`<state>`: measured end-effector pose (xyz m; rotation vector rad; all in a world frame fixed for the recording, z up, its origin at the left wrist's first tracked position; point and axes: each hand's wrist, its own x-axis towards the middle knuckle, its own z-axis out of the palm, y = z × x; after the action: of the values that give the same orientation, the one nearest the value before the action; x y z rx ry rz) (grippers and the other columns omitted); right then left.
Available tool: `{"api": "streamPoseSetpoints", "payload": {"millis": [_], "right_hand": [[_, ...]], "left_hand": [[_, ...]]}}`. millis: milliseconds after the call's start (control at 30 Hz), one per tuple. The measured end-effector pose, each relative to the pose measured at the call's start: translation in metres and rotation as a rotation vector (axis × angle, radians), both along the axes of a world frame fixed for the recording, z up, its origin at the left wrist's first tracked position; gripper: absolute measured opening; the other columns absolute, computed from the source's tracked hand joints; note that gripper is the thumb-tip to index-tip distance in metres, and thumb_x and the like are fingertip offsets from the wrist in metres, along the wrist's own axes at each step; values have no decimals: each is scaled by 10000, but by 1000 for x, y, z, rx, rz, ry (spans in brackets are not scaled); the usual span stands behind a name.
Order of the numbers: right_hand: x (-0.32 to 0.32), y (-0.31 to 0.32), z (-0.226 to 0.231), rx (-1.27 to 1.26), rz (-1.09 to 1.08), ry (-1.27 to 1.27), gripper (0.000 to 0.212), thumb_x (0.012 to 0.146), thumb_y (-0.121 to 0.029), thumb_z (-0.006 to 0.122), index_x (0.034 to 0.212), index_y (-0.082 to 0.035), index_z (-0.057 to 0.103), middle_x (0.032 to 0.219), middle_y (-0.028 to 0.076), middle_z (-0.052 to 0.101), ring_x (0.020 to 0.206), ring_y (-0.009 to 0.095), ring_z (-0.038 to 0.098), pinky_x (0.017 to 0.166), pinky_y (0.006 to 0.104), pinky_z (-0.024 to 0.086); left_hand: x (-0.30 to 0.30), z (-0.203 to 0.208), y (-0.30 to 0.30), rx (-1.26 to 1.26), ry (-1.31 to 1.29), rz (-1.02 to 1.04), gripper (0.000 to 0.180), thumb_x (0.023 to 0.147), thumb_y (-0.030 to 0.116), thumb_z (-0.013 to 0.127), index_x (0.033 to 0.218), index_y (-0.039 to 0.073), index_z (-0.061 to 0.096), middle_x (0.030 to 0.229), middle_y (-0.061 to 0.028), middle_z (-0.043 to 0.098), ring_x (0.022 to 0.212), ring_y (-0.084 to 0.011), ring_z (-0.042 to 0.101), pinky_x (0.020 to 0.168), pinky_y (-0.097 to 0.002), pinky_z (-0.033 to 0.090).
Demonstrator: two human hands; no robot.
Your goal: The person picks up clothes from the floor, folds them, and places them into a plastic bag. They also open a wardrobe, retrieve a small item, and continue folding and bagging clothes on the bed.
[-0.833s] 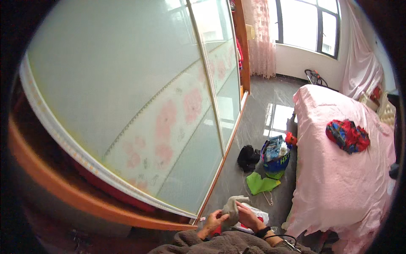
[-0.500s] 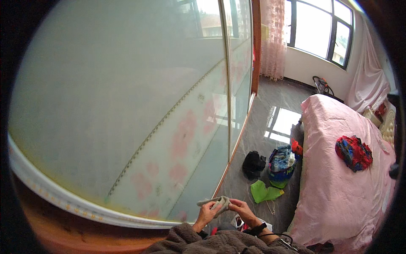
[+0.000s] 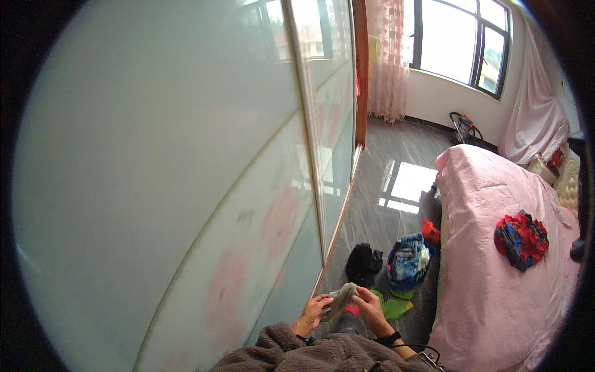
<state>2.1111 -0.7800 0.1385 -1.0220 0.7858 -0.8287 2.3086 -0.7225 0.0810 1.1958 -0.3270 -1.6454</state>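
Held in front of my body is a small greyish sock (image 3: 341, 298), stretched between both hands. My left hand (image 3: 310, 316) pinches its left side, and my right hand (image 3: 370, 307) is closed on its upper right end. Below on the floor, a bright green garment (image 3: 395, 307) lies just past my right hand, partly hidden by it. Farther on stands a blue and green bag (image 3: 406, 282) stuffed with denim and other clothes. A black heap of cloth (image 3: 363, 263) sits to the bag's left.
Tall glass wardrobe doors (image 3: 167, 155) line my left side. On the right is a bed with a pink cover (image 3: 471, 285), carrying a red and blue bundle of clothes (image 3: 522, 240). An orange-red item (image 3: 431, 231) lies by the bed. A vacuum cleaner (image 3: 465, 127) stands beneath the window.
My hands and the sock have shifted slightly to the right, and the sock is now held more upright and spread. The view has moved forward along the wardrobe, toward the floor clothes.
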Motion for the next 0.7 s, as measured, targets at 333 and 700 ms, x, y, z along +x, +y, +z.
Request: {"api": "streamPoseSetpoints", "payload": {"millis": [333, 700], "right_hand": [[-85, -232, 17, 187, -340, -247, 340, 929, -141, 634, 1224, -9, 530, 1124, 64, 618, 983, 154, 598, 863, 312, 487], [-148, -381, 5, 2, -213, 320, 641, 846, -177, 744, 1395, -50, 439, 1058, 52, 589, 932, 136, 578, 775, 271, 491]], "left_hand": [[-62, 5, -275, -263, -459, -173, 157, 863, 106, 694, 901, 74, 544, 808, 20, 560, 714, -69, 514, 616, -254, 432], [-113, 37, -493, -437, -798, -442, 231, 800, 188, 761, 945, 54, 641, 796, -33, 611, 725, -138, 571, 650, -300, 469]]}}
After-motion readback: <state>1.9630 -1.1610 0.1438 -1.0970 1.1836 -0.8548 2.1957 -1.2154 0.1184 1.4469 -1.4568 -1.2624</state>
